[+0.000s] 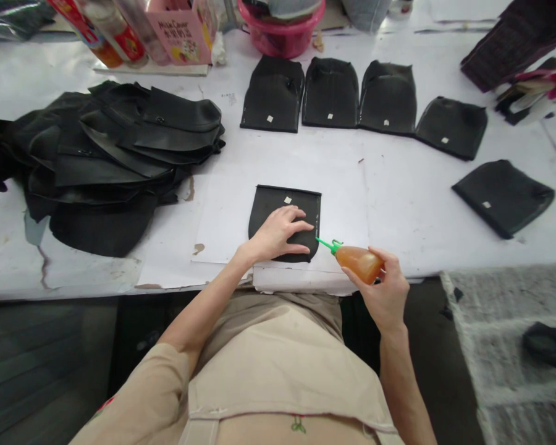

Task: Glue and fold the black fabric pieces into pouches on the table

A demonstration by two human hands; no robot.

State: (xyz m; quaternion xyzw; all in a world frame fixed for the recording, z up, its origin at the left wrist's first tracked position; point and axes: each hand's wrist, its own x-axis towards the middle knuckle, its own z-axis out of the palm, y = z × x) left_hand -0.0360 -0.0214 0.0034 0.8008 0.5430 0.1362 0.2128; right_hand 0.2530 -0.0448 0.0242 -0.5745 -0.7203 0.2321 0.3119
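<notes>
The person's right grip [385,293] is closed around a clear bottle of orange-brown liquid [359,266], with thumb and fingers on both sides of its round body. The bottle lies tipped over, and its thin green spout [325,243] points at the right edge of a flat black leather-like piece [267,211]. It is too small to tell if the tip touches that edge. To do this well, a soft, even squeeze seems best, so a big blob does not come out. The tip should go slowly and stay close to the edge, where pale marks show.

The left grip [278,235] is spread, with its fingers apart. It holds nothing, but rests on top of the black piece and seems to press it flat. That is a good way to keep the piece from sliding. The fingertips are near the spout, so they could get wet and should stay back a bit.

The piece lies on the white paper-covered counter [412,216], just in front of the person, with a small white square [288,200] on it. Farther off to the left is a big messy heap of black pieces [120,145]. To the right, one loose black piece [505,191] lies by itself. Past that, four more black pieces [330,93] sit side by side. At the back are a round pink plastic bowl [282,40] and a pink card box [180,34].
</notes>
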